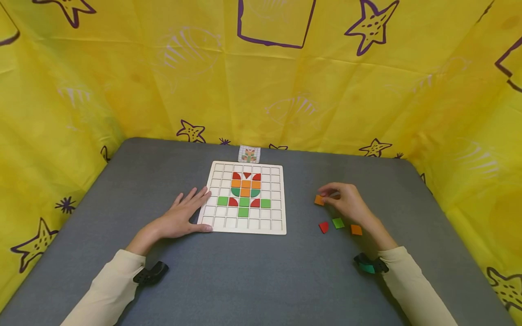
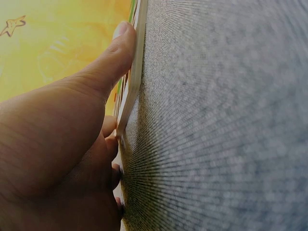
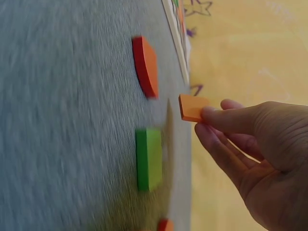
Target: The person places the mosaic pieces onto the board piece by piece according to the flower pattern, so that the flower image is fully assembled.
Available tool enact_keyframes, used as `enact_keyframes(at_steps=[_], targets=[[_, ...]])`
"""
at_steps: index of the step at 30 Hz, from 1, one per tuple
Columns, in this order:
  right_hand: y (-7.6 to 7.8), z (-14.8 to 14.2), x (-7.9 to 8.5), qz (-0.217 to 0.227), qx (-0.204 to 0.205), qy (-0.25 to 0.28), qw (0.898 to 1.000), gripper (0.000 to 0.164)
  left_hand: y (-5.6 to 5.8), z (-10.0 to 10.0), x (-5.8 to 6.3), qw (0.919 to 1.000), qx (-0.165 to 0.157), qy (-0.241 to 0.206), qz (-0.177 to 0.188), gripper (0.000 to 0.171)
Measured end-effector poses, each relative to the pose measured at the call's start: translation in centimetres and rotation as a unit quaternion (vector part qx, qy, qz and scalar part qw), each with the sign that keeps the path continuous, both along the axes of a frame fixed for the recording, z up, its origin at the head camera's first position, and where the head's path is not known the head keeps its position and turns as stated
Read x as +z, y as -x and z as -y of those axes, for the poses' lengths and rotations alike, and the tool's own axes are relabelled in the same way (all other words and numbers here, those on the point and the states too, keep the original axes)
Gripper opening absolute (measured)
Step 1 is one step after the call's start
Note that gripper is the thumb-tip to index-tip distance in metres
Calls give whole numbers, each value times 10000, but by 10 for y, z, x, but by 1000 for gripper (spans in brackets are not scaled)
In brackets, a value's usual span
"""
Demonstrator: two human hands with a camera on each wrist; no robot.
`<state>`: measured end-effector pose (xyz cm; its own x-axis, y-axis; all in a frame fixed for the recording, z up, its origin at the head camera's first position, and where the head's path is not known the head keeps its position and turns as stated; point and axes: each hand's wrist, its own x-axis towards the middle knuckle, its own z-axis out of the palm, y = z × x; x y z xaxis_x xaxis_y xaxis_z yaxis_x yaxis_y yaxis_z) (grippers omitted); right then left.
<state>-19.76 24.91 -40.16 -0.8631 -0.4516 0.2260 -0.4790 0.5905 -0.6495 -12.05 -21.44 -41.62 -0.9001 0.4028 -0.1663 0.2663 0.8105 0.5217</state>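
Note:
My right hand (image 1: 345, 200) pinches an orange square tile (image 3: 192, 108) between thumb and fingers, over the table to the right of the board. With fingers spread, my left hand (image 1: 179, 217) rests at the left edge of the white grid board (image 1: 269, 226), its thumb on the near left corner. Red, orange and green pieces form a flower shape in the board's cells. Near the right hand lie a red piece with a curved edge (image 1: 324, 227), a green square tile (image 1: 338, 223) and another orange tile (image 1: 356, 230).
A small card (image 1: 249, 154) with a printed flower pattern lies just behind the board. The grey table (image 1: 244, 280) reaches back to a yellow curtain (image 1: 253, 90) with starfish and fish drawings. Each wrist wears a black strap mount (image 1: 151, 273).

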Motion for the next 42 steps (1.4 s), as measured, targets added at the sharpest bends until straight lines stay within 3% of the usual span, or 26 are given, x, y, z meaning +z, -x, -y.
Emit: enact_keyframes(at_steps=[16,42], targets=[[-3,48,-2,-58,413,207,9989,18,-1,0,3,10000,7,-95,-27,102],[-2,119,7,377,1090,177,9932,17,-1,0,1,10000,-20,-74,-36,101]])
